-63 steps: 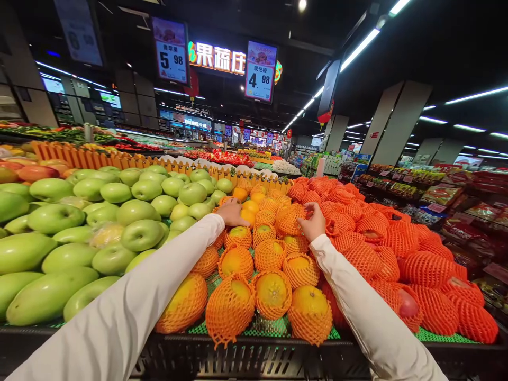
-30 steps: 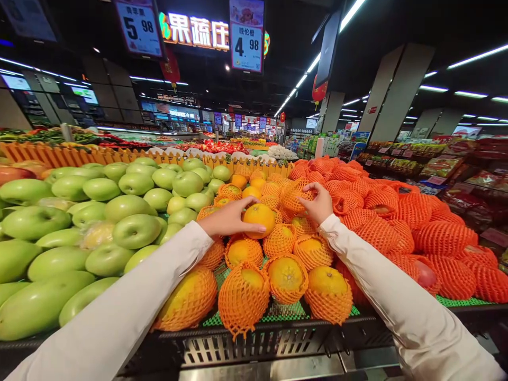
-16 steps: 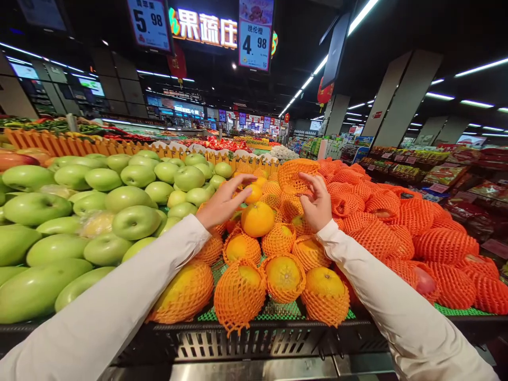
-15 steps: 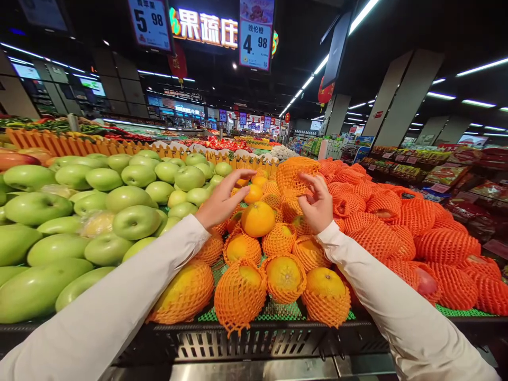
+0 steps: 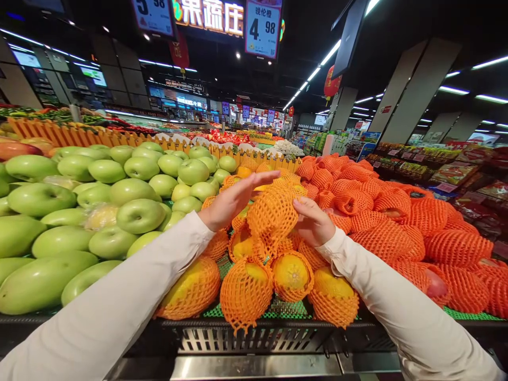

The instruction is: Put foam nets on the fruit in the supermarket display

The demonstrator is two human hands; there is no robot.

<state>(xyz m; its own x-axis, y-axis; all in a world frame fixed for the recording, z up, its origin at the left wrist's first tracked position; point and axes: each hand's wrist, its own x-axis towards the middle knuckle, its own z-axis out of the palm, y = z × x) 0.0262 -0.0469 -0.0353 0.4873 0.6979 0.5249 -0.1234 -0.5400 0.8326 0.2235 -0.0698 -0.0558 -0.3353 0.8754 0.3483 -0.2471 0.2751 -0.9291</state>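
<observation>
Pinching foam net in our right hand; left hand flat, fingers straight, contact we cannot tell. Net hangs at right hand's nine o'clock, left's four, over oranges; long axis roughly twelve-to-six, right hand nearer.

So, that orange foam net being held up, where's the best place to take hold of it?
Probably the upper right edge of the foam net, coming from the right. That edge sits high and faces right, while the net narrows below, close to the front oranges, so low down looks cramped. I can't tell whether it's filled.
</observation>
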